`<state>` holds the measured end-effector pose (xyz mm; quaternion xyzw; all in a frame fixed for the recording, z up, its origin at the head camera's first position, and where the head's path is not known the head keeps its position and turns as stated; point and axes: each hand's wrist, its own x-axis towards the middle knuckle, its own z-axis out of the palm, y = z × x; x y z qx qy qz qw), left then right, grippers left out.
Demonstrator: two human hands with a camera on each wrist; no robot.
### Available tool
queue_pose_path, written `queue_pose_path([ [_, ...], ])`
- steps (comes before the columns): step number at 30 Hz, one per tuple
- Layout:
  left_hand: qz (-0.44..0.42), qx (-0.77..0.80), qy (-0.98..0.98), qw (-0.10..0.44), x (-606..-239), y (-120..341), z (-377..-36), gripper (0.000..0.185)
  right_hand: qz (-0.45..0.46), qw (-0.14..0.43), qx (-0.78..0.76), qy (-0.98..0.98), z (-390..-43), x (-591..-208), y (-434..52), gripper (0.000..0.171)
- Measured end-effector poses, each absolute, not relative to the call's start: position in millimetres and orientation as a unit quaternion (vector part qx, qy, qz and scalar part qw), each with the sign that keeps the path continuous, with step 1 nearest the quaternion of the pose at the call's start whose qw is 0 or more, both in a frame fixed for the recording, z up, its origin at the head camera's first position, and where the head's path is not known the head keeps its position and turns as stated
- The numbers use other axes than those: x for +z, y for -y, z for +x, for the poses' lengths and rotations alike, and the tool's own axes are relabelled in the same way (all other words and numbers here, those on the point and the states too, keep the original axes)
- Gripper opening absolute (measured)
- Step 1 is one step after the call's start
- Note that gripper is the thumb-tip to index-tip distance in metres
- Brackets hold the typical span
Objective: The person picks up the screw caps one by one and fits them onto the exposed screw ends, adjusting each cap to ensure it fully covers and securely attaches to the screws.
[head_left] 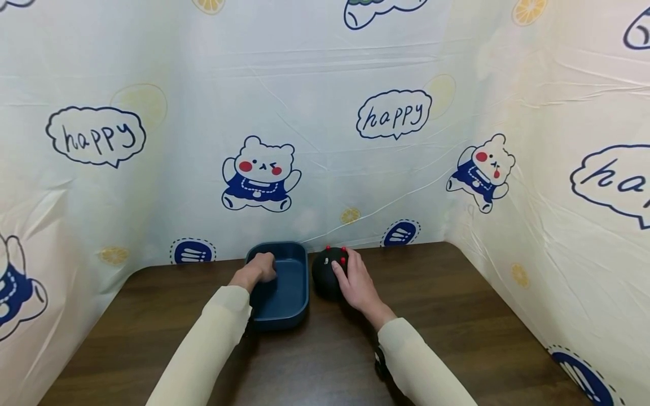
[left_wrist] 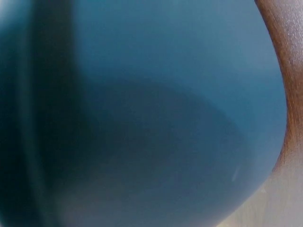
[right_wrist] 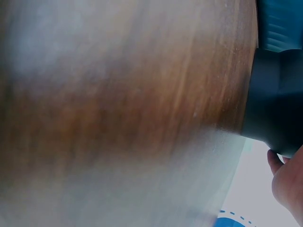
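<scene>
Left hand (head_left: 261, 269): fingers curled over the far left rim of a dark blue tray (head_left: 291, 293), knuckles up, gripping the wall at that corner. Cream sleeve runs back from the wrist toward the near edge of the table. In the left wrist view the tray's inner surface (left_wrist: 156, 118) fills nearly the whole picture, blurred, with a strip of brown table (left_wrist: 289, 56) along the right edge; the hand itself does not show there.

Right hand (head_left: 357, 283): laid against the right side of a round black object (head_left: 327, 273), fingers wrapped over its top and flank, holding it. Small red studs (head_left: 343, 260) sit on the upper part of the object, next to the fingertips. In the right wrist view the black object (right_wrist: 274, 104) stands at the right edge, a fingertip (right_wrist: 274, 161) touching its lower side; part of the blue tray (right_wrist: 281, 23) shows above it.

Positions: tray and black object stand side by side at the far middle of the dark wooden table (head_left: 457, 316), just apart, the object to the tray's right. The two hands are apart, one on each thing.

Surroundings: a pale plastic sheet (head_left: 325, 124) printed with bears, "happy" bubbles and lemon slices walls the table at the back and on both sides.
</scene>
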<state>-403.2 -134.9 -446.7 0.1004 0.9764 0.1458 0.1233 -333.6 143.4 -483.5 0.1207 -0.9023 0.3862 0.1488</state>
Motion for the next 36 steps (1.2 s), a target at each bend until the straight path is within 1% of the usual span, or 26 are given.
queue_pose_path([
  [3,0.103,0.148,-0.977,0.117,-446,134,-401,0.011,0.120,0.148,0.388,0.902,-333,-483,-143,0.070],
  [10,0.111,0.164,-0.974,0.113,-444,131,-396,0.014,0.121,0.150,0.391,0.900,-333,-483,-143,0.070],
  [21,0.119,0.186,-0.970,0.107,-454,126,-401,0.011,0.122,0.151,0.392,0.899,-334,-485,-143,0.071],
  [28,0.124,0.208,-0.966,0.096,-450,120,-394,0.011,0.123,0.150,0.389,0.900,-335,-483,-144,0.070],
  [33,0.117,0.237,-0.959,0.102,-451,116,-393,0.018,0.123,0.151,0.388,0.901,-335,-483,-144,0.068],
  [36,0.119,0.269,-0.950,0.109,-452,116,-391,0.017,0.123,0.149,0.387,0.902,-335,-483,-144,0.069],
])
